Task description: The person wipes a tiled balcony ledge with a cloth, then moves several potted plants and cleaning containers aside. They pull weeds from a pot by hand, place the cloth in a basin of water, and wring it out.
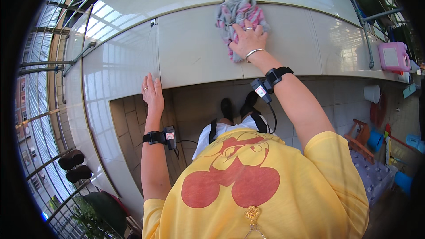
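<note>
A crumpled grey and pink cloth lies on the pale tiled counter, its far end overlapping the raised back ledge. My right hand presses down on the cloth's near side, with the fingers spread and dug slightly into the fabric. My left hand rests flat near the counter's front edge, to the left, and holds nothing. What lies beneath the bunched cloth is hidden.
A pink plastic jug stands at the counter's right end, near a metal pipe. Another pipe and metal window bars line the left. Dark shoes sit on the left ledge. A wooden stool lies lower right.
</note>
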Demonstrator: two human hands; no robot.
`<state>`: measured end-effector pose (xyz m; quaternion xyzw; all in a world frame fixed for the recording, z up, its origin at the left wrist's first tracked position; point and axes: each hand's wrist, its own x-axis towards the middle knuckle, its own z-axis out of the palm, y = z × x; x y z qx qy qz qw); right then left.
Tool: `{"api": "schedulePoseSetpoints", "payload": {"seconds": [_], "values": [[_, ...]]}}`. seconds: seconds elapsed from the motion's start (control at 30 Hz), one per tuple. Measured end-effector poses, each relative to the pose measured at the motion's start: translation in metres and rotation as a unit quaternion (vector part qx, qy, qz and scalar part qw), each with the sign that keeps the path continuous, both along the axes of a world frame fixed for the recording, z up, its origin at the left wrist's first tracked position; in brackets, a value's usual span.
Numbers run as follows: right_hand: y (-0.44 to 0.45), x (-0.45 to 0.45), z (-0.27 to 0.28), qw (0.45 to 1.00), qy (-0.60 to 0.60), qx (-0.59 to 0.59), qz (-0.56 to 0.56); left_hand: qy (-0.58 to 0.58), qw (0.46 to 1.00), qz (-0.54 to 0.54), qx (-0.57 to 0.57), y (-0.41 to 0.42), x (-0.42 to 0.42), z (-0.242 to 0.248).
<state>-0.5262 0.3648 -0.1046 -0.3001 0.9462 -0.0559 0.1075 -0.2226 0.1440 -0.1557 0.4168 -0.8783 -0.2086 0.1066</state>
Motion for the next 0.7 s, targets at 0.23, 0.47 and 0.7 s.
{"api": "schedulePoseSetpoints", "payload": {"seconds": [0.23, 0.47, 0.7], "values": [[-0.06, 0.135, -0.004, 0.946, -0.016, -0.088, 0.312, 0.093, 0.994, 0.059, 0.012, 0.005, 0.038, -0.005], [0.023, 0.098, -0.022, 0.921, -0.044, -0.154, 0.356, 0.204, 0.976, 0.048, 0.051, 0.003, 0.048, -0.007], [0.218, 0.006, -0.023, 0.987, 0.048, -0.141, 0.053, 0.163, 0.982, 0.08, 0.047, 0.036, 0.03, 0.004]]}}
